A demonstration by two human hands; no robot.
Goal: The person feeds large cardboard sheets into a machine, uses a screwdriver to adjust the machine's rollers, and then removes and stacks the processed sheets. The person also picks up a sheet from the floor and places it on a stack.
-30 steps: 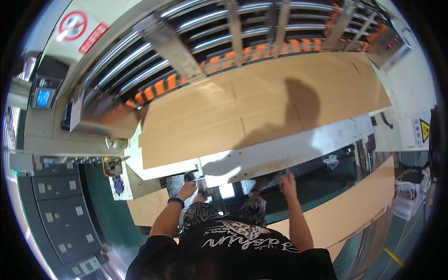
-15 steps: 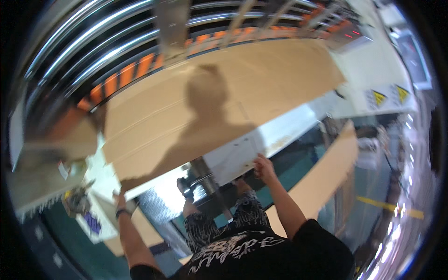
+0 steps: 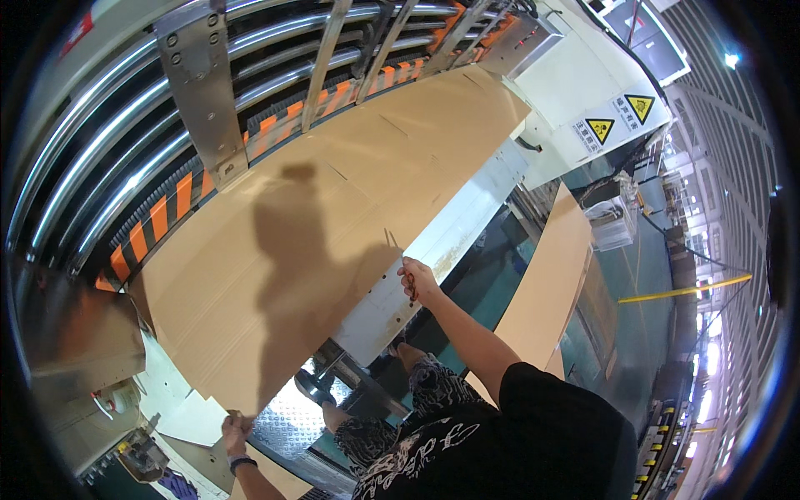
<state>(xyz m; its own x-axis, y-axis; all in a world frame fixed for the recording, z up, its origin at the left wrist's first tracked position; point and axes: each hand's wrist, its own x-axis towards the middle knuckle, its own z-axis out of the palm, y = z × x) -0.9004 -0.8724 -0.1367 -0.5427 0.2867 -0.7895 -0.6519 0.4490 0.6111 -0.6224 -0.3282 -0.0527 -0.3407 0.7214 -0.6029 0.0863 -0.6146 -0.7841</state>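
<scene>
A large brown cardboard sheet [image 3: 208, 275] lies across the machine's bed, with my shadow falling on it. My left hand [image 3: 236, 431] is closed at the sheet's near left corner, its fingertips at the edge; a dark band is round the wrist. By the middle of the near edge, my right hand [image 3: 419, 280] is closed round what looks like a pair of scissors [image 3: 411, 286]. Their reddish handle shows in the fist, and two thin, slightly parted points reach over the cardboard.
Metal rollers [image 3: 283, 37] and an orange-and-black striped strip [image 3: 171, 200] run behind the sheet. A pale metal ledge [image 3: 450, 242] borders its near side. More cardboard [image 3: 542, 283] stands to the right. A white machine housing [image 3: 575, 100] bears yellow warning signs. Purple gloves [image 3: 179, 485] lie at lower left.
The head view has turned and sharpened. My right hand is nearer the cardboard's edge, and the scissor points now show over it. My left hand stays by the near left corner.
</scene>
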